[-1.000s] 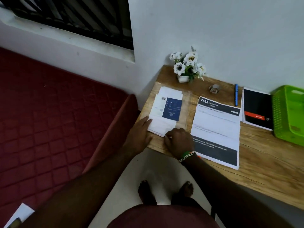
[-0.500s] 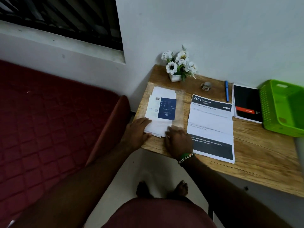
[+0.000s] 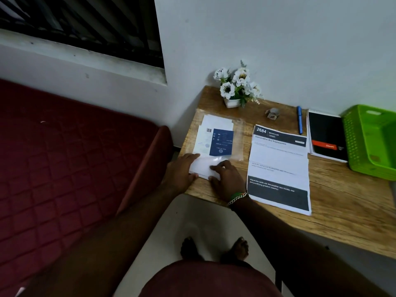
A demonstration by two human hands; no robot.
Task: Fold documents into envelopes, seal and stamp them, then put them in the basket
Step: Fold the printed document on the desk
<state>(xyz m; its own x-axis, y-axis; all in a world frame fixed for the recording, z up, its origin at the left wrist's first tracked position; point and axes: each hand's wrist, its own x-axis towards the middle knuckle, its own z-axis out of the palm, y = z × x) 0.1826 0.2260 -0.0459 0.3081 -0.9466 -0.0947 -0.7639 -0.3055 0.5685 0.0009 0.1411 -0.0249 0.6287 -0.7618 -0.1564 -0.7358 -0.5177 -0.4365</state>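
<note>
- Envelopes (image 3: 211,144), a white pack in a clear plastic sleeve, lie at the table's (image 3: 347,211) 9 o'clock end; the label print is too small to read.
- Left hand (image 3: 182,173) lies flat on the pack's near left corner, fingers released and straight.
- Right hand (image 3: 228,179) presses the near edge, fingers loosely bent; whether they pinch the sleeve cannot be told.
- Printed document (image 3: 278,168) lies unfolded just at 3 o'clock of the pack.
- Green basket (image 3: 353,142) is cut off by the frame's right edge.
</note>
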